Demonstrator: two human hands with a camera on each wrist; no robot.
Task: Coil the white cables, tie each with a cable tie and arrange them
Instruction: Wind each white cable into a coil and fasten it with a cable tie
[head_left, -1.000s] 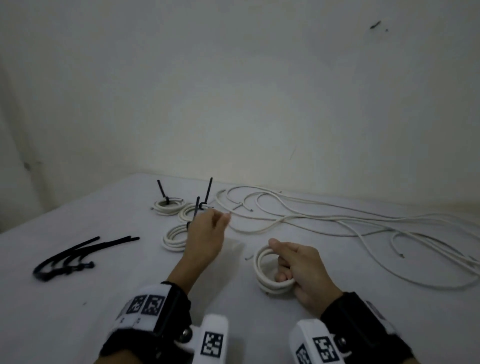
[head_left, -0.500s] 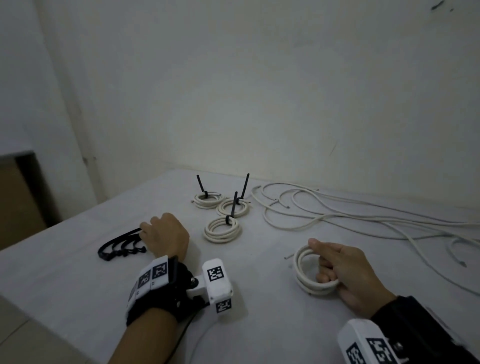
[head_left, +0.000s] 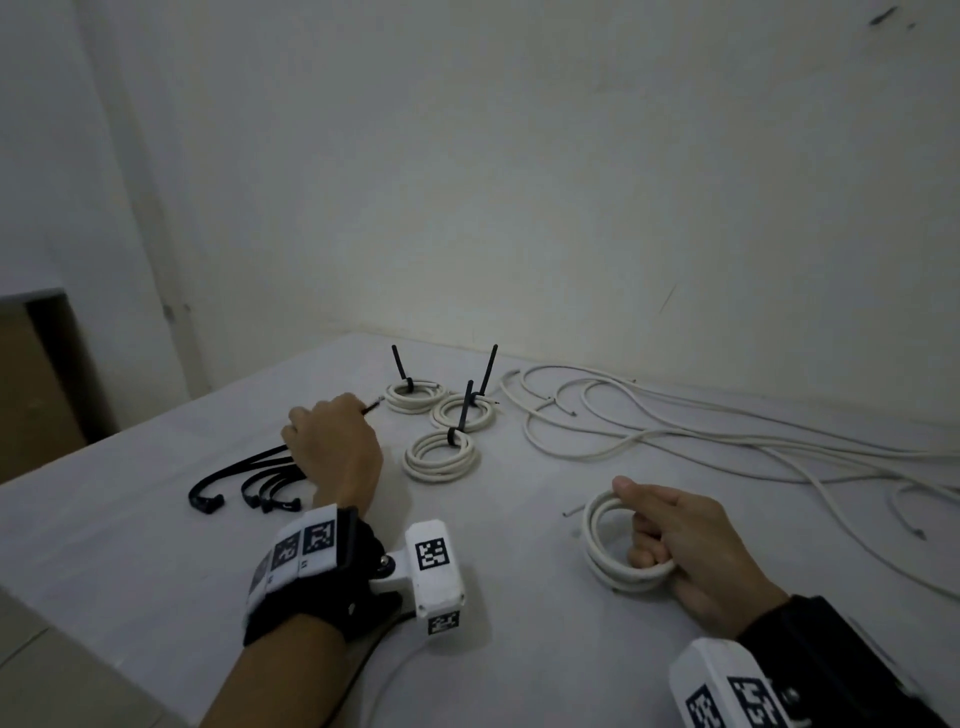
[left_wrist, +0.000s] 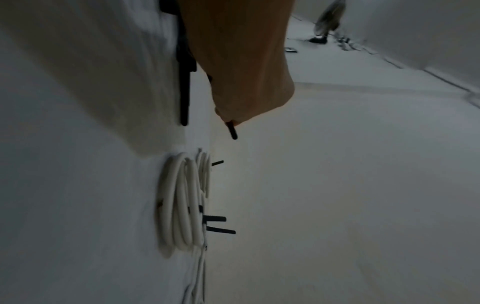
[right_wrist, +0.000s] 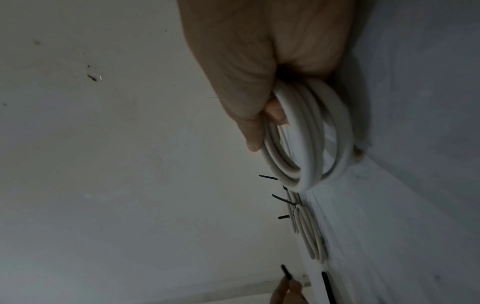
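Observation:
My right hand (head_left: 670, 535) grips a white cable coil (head_left: 605, 545) standing on edge on the table; the coil (right_wrist: 306, 131) fills the right wrist view with my fingers curled through it. My left hand (head_left: 332, 441) is over the pile of black cable ties (head_left: 239, 480) and pinches one black cable tie (head_left: 371, 408), whose tip (left_wrist: 232, 131) sticks out past my fingertips. Three tied coils (head_left: 441, 454) lie behind, each with a black tie tail standing up. Loose white cables (head_left: 675, 436) sprawl at the right.
The grey table (head_left: 156, 561) ends at a near-left edge, with a white wall close behind it. A thin white cord (head_left: 395, 680) runs under my left wrist. A brown cupboard (head_left: 36, 384) stands at the far left.
My left hand went from the tied coils to the tie pile and has lifted one tie out of it. The right hand kept hold of its coil.

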